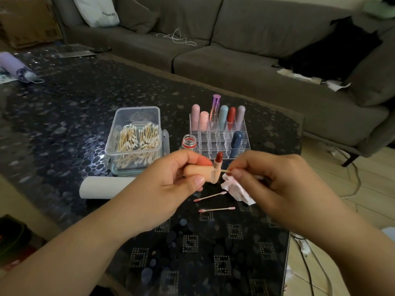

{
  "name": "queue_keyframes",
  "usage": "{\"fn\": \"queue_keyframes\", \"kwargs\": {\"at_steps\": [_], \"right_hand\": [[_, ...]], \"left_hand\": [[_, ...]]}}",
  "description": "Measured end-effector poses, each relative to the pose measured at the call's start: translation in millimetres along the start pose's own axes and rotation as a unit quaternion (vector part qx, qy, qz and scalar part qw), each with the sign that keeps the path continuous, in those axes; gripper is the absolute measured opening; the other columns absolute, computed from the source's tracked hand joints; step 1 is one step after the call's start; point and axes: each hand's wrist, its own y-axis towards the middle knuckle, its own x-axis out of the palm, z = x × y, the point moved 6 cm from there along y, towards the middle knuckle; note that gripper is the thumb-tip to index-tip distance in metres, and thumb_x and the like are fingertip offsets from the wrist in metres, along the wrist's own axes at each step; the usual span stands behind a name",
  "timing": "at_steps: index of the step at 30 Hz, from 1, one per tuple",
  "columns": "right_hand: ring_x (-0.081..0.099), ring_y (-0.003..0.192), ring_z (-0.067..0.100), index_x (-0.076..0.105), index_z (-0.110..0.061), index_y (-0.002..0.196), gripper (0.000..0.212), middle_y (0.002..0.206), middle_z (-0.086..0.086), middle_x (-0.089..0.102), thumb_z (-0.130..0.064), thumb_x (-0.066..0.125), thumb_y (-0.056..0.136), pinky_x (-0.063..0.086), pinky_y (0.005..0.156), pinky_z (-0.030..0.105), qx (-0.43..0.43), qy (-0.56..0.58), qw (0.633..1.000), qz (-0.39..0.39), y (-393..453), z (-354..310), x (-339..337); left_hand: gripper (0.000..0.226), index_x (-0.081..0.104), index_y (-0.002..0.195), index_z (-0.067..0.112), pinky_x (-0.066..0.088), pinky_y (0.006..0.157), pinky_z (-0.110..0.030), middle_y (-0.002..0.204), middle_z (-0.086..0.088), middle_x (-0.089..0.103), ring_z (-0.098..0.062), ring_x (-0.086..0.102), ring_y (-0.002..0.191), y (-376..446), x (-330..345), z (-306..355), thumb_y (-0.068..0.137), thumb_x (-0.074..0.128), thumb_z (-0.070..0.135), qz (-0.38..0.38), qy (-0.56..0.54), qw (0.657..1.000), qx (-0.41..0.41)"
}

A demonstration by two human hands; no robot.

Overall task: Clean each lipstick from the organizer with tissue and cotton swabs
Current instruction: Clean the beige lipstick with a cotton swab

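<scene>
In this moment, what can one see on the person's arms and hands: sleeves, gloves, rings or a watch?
Both forearms are bare right up to the bottom edge of the picture, with no sleeve in view. The left hand and the right hand wear no gloves. No ring, watch or bracelet shows on either one, and the fingernails look short and unpainted.

Swab box (133,136) and organizer (220,135) (bottle (189,142) between) block forward reach; near tabletop (203,253) open.

Peach lipstick (214,171) w/ dark red bullet, pink-stained tissue (237,190), pink-tipped swabs (210,196), clear organizer (218,137) w/ pink, purple, blue, red tubes, and black table (85,99) w/ pebble pattern are seen.
</scene>
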Motion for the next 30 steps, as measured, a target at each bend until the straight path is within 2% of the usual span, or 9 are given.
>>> {"fn": "queue_keyframes", "kwargs": {"at_steps": [5,8,12,15,17,21,23,27,30], "right_hand": [[0.053,0.055,-0.002,0.064,-0.029,0.083,0.011,0.058,-0.017,0.055,-0.031,0.055,0.088,0.034,0.050,0.005,-0.008,0.009,1.000,-0.024,1,0,3],[0.052,0.053,-0.001,0.064,-0.029,0.084,0.011,0.057,-0.015,0.054,-0.028,0.057,0.092,0.033,0.048,0.005,0.010,0.033,0.999,0.005,1,1,-1],[0.055,0.058,-0.002,0.055,-0.035,0.080,0.017,0.063,-0.023,0.059,-0.023,0.053,0.092,0.039,0.052,0.008,0.089,0.070,0.993,-0.039,4,15,10],[0.059,0.063,-0.001,0.054,-0.032,0.084,0.013,0.067,-0.012,0.066,-0.024,0.050,0.095,0.045,0.058,0.011,0.173,0.079,0.979,-0.074,2,36,27],[0.059,0.074,-0.001,0.058,-0.031,0.087,0.011,0.078,-0.011,0.066,-0.025,0.053,0.094,0.045,0.065,0.010,0.194,0.052,0.976,-0.079,1,45,42],[0.051,0.088,0.005,0.069,-0.024,0.097,0.010,0.093,-0.010,0.057,-0.024,0.061,0.090,0.037,0.077,0.010,0.173,-0.017,0.983,-0.057,6,48,71],[0.049,0.095,0.007,0.070,-0.026,0.100,0.013,0.097,-0.010,0.060,-0.026,0.061,0.090,0.037,0.085,0.018,0.153,-0.048,0.985,-0.063,9,46,81],[0.047,0.090,0.008,0.071,-0.026,0.099,0.015,0.091,-0.010,0.061,-0.028,0.059,0.091,0.031,0.073,0.015,0.111,-0.072,0.988,-0.077,10,38,97],[0.048,0.093,0.011,0.071,-0.024,0.100,0.017,0.095,-0.005,0.063,-0.030,0.057,0.092,0.029,0.075,0.023,0.093,-0.084,0.988,-0.093,11,35,104]], "left_hand": [[0.023,0.061,0.101,0.029,0.051,0.082,-0.019,0.093,0.015,0.069,-0.005,0.066,0.086,1,-1,-2,0.091,0.056,0.009,0.003,0.007,1.000,0.003],[0.026,0.060,0.101,0.028,0.050,0.079,-0.016,0.092,0.017,0.069,-0.003,0.066,0.083,0,-1,0,0.090,0.054,0.005,-0.002,0.013,1.000,-0.001],[0.026,0.060,0.099,0.032,0.050,0.079,-0.016,0.095,0.015,0.069,-0.002,0.065,0.088,1,-8,-3,0.089,0.057,0.008,0.023,0.029,0.999,-0.015],[0.027,0.056,0.095,0.038,0.043,0.070,-0.012,0.097,0.015,0.067,0.000,0.063,0.089,5,-19,-15,0.089,0.058,0.012,0.078,0.063,0.994,-0.038],[0.028,0.055,0.092,0.042,0.044,0.074,-0.020,0.101,0.016,0.065,-0.002,0.061,0.091,7,-26,-23,0.090,0.058,0.014,0.108,0.094,0.988,-0.053],[0.027,0.059,0.088,0.043,0.048,0.080,-0.028,0.096,0.014,0.067,-0.005,0.061,0.092,7,-33,-34,0.089,0.061,0.016,0.132,0.120,0.981,-0.071],[0.027,0.060,0.087,0.043,0.049,0.078,-0.027,0.095,0.015,0.067,-0.004,0.062,0.090,7,-34,-35,0.088,0.062,0.016,0.134,0.128,0.981,-0.066],[0.029,0.061,0.086,0.045,0.046,0.075,-0.023,0.091,0.017,0.066,-0.001,0.061,0.086,7,-36,-37,0.086,0.064,0.016,0.139,0.145,0.978,-0.058],[0.027,0.061,0.088,0.045,0.046,0.075,-0.023,0.089,0.017,0.067,0.001,0.061,0.084,8,-36,-40,0.085,0.065,0.018,0.139,0.148,0.977,-0.066]]}}
